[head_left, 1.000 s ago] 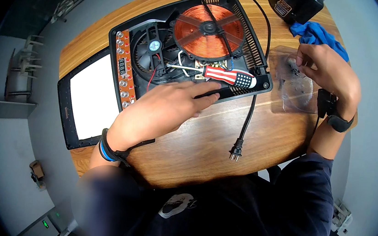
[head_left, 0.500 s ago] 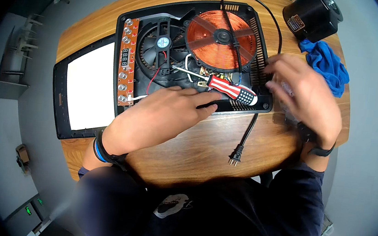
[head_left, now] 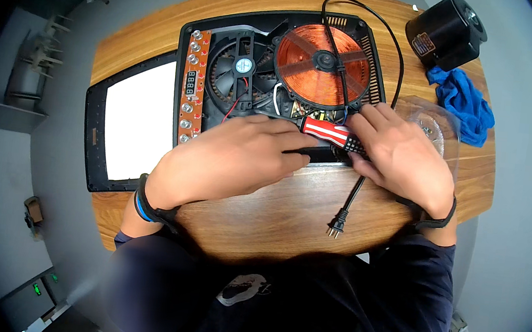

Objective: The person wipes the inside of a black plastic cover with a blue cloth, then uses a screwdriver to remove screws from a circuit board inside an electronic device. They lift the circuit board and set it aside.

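Note:
An opened induction cooker [head_left: 379, 74] lies on the table, its copper coil [head_left: 297, 52], fan [head_left: 226, 84] and orange circuit board [head_left: 198, 104] exposed. Across its front part rests a screwdriver [head_left: 325, 131] with a red-and-white striped handle. My right hand [head_left: 403, 158] has its fingers closed around the dark end of that handle. At the cooker's front edge, beside the screwdriver's shaft, lies my left hand [head_left: 235, 150], fingers stretched and thumb apart, with nothing visible in it. It covers the cooker's front left part.
Left of the cooker lies its black-framed panel [head_left: 134, 120] with a white surface. A clear plastic tray [head_left: 455, 121] holding small metal pieces is partly behind my right hand. Beyond are a blue cloth [head_left: 463, 106] and a black device [head_left: 445, 32]. A power plug [head_left: 336, 222] hangs toward me.
My right hand has moved left from the clear tray onto the screwdriver handle. The left hand stays by the cooker's front edge. The whole view has shifted slightly.

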Available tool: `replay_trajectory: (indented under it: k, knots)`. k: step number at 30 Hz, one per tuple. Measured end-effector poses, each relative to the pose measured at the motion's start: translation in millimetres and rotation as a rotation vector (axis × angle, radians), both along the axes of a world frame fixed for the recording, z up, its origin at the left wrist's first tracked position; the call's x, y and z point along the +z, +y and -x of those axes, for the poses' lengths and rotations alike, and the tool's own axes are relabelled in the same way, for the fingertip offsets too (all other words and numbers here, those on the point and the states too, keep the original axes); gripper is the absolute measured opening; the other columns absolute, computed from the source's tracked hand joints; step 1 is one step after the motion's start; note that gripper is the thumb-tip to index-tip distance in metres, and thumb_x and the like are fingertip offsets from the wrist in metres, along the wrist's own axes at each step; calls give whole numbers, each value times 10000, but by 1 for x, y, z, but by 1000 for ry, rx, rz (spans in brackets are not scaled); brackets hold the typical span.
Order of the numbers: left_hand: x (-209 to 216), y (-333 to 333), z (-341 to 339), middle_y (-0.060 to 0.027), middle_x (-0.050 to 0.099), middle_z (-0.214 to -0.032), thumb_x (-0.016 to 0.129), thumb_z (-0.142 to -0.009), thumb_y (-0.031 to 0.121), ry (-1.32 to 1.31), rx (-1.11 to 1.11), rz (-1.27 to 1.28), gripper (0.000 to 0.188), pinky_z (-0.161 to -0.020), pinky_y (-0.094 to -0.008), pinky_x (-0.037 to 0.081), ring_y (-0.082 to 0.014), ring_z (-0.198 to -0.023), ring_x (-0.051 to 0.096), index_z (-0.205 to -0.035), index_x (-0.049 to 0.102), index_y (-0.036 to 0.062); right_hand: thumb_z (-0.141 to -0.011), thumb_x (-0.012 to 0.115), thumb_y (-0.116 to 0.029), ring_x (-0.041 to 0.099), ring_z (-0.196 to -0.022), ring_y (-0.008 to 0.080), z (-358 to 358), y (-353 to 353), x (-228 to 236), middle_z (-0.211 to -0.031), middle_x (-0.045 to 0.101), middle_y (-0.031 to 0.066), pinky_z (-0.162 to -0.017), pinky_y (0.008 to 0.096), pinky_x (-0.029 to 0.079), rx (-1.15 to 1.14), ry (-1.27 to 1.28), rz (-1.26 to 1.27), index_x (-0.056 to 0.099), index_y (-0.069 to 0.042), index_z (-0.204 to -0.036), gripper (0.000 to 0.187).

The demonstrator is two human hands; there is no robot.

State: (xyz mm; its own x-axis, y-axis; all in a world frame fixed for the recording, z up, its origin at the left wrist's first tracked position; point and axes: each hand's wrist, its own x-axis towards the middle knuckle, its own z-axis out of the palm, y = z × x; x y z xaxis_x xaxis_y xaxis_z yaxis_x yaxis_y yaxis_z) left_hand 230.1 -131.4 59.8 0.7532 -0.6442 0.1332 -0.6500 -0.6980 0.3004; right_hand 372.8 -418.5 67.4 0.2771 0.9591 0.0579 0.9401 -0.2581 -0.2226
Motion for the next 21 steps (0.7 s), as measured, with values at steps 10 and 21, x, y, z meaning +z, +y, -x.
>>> replay_trajectory:
  k: [10,21]
  knots:
    - [31,3,-16,-139,752,-1426,823,-1059,173,72,190,12,360,-1091,-498,631,-365,-1310,737,-1385,774,29,-959,742,-217,747,-946,481,-27,-44,47,-1043,710,264,-841,552,609,-223,93,18,663,23,-1261,394]
    - [2,-27,-86,-217,519,-1800,899,-1026,336,-114,80,-216,809,-1225,-507,582,-418,-1569,611,-1750,583,164,-1011,740,-218,740,-1026,485,-52,-91,53,-1076,747,258,-895,559,581,-449,-95,-156,694,2,-1303,369]
